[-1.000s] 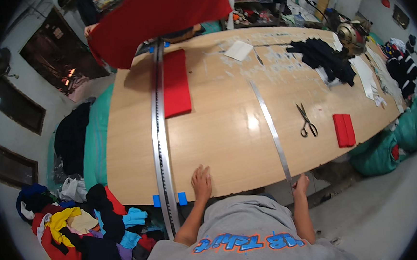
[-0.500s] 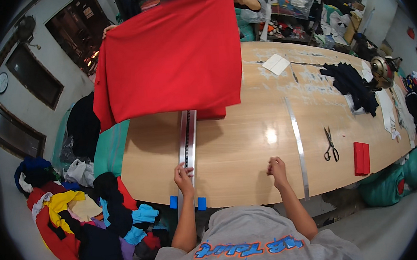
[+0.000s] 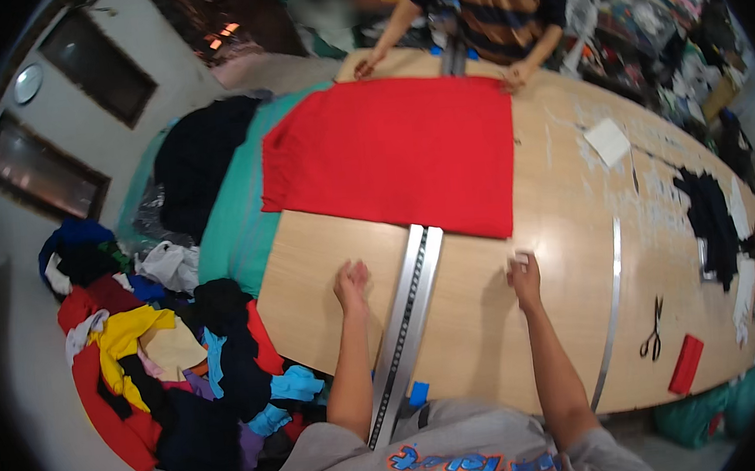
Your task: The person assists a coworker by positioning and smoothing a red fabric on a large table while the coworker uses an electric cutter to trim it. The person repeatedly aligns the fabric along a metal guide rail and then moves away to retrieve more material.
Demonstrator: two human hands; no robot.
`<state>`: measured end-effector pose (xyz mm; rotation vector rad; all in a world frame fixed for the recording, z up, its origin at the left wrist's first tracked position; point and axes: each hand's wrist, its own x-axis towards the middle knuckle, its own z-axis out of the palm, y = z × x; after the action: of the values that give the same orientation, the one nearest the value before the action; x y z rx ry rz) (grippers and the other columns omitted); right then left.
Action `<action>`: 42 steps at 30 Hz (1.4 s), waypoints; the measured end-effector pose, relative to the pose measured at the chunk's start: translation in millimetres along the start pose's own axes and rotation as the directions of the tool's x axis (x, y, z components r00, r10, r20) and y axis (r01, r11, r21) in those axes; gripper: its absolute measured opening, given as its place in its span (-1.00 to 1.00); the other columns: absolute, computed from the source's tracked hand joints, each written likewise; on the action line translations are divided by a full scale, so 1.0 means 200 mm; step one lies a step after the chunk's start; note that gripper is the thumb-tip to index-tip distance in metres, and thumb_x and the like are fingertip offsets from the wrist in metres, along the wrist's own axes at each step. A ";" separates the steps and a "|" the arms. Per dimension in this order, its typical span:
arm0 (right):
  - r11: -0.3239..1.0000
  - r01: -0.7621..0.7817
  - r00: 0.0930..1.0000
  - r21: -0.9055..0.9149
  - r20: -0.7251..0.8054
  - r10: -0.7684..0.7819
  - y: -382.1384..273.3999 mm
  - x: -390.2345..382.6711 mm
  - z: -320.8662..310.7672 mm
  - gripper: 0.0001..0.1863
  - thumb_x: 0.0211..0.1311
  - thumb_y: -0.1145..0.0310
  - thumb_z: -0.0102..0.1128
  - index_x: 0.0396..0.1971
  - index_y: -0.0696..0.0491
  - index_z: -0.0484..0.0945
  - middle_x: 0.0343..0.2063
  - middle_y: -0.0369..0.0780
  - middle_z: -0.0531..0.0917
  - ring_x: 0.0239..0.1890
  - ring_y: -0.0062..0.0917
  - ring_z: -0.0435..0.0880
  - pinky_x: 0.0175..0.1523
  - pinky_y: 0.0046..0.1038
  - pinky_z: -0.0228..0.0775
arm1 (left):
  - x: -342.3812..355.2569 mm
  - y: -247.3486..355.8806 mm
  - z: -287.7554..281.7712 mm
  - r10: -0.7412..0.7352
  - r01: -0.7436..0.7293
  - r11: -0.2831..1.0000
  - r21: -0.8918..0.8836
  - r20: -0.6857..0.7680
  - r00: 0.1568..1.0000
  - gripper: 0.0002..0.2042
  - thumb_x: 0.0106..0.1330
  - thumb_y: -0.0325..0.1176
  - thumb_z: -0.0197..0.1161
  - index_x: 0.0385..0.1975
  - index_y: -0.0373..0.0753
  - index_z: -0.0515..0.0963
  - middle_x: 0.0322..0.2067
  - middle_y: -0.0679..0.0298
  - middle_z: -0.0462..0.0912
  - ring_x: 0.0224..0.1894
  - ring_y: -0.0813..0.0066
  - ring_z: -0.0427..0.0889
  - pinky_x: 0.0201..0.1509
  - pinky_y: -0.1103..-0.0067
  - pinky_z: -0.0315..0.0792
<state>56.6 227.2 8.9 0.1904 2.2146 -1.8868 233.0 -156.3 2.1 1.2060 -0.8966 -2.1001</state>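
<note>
A broad red fabric sheet point(image 3: 389, 156) lies over the wooden table point(image 3: 527, 365) and across a metal rail point(image 3: 407, 338) that runs toward me. My left hand point(image 3: 350, 285) hovers left of the rail below the fabric, fingers loosely bent and apart, holding nothing. My right hand point(image 3: 523, 278), slightly blurred, is raised right of the rail near the fabric's corner, fingers bent and apart with nothing visible in them. Across the table a co-worker's hands point(image 3: 519, 75) are at the fabric's far edge. A thin metal strip point(image 3: 612, 324) lies to my right.
Scissors point(image 3: 655, 339), a folded red piece point(image 3: 686, 363), a white square point(image 3: 607, 141) and dark fabric point(image 3: 707, 221) sit on the table's right. A mixed cloth pile point(image 3: 179, 407) and green bundles point(image 3: 229, 237) flank the left side.
The co-worker has lowered the raised red sheet flat over the rail. Both my hands have moved up toward it, the right one leaving the thin strip. My view has shifted.
</note>
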 end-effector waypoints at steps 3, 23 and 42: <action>0.996 -0.001 0.997 -0.085 -0.082 -0.006 -0.06 0.19 0.09 -0.68 0.53 0.29 0.13 0.17 0.04 0.48 -0.37 -0.19 0.66 -0.37 -0.53 0.60 -0.25 -0.39 0.50 | 0.19 -0.01 0.19 -0.080 0.080 0.996 -0.044 -0.002 0.997 -0.49 0.55 -0.18 0.18 0.33 -0.43 0.39 0.18 -0.08 0.63 0.16 0.13 0.70 0.28 0.43 0.60; 0.946 -0.323 0.934 -0.017 0.151 0.322 -0.30 0.49 0.11 -0.68 0.42 0.20 0.37 -0.10 0.16 0.61 -0.39 -0.19 0.73 -0.43 -0.54 0.67 -0.30 -0.44 0.52 | 0.45 -0.15 0.86 0.023 -0.027 0.970 0.241 0.018 1.000 -0.66 0.55 -0.12 0.25 0.15 -0.17 0.53 0.07 0.33 0.63 0.07 0.48 0.61 0.24 0.37 0.48; 0.966 -0.257 0.966 -0.023 0.036 0.257 -0.29 0.52 0.23 -0.73 0.55 0.17 0.24 -0.27 0.04 0.46 -0.56 -0.30 0.58 -0.59 -0.64 0.50 -0.51 -0.52 0.28 | 0.59 -0.02 0.83 0.116 -0.226 0.768 0.600 0.217 0.969 -0.68 0.64 -0.20 0.14 -0.30 -0.33 0.53 -0.48 0.27 0.67 -0.41 0.57 0.66 -0.32 0.61 0.48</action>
<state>-53.6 168.2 32.2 0.4136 2.0669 -1.7157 31.8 -194.2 -0.7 1.1890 -1.8149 -1.8190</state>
